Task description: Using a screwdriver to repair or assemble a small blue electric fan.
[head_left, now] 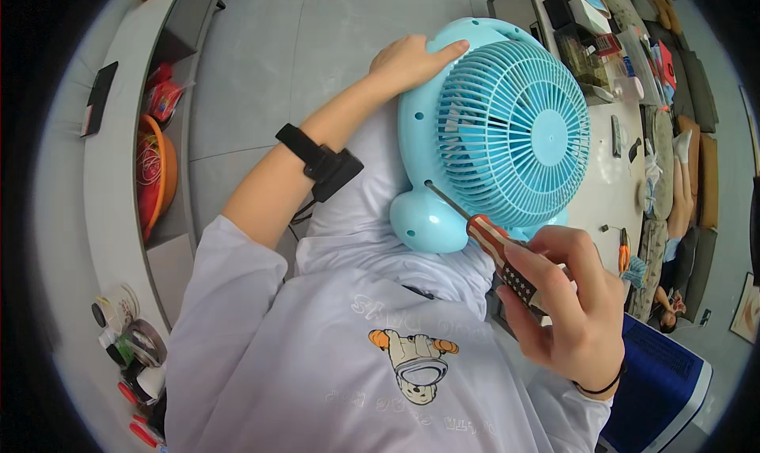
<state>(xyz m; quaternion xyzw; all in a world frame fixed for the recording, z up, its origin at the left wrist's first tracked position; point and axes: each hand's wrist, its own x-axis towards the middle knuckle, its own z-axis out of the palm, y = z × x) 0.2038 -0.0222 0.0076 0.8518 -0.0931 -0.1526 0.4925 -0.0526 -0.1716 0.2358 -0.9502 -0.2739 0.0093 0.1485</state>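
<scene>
A light blue fan (549, 138) with a round slatted grille rests on my lap, its grille turned upward and to the right. My left hand (409, 62) grips the upper left edge of the fan's housing. The thumb lies on the front, while the other fingers are mostly hidden at the edge. My right hand (571, 307) is closed around the patterned red, white and dark handle of a screwdriver (495, 246). The shaft slants up and left, with its tip at a small dark hole in the lower left housing, just above a rounded blue lobe (431, 222).
A white table (621, 176) on the right carries boxes, a remote (616, 136) and orange-handled pliers or scissors (624, 251). Behind it, a person lies on a sofa (701, 89). A blue box (657, 378) stands lower right. Shelving (127, 144) at left holds an orange basket (168, 176).
</scene>
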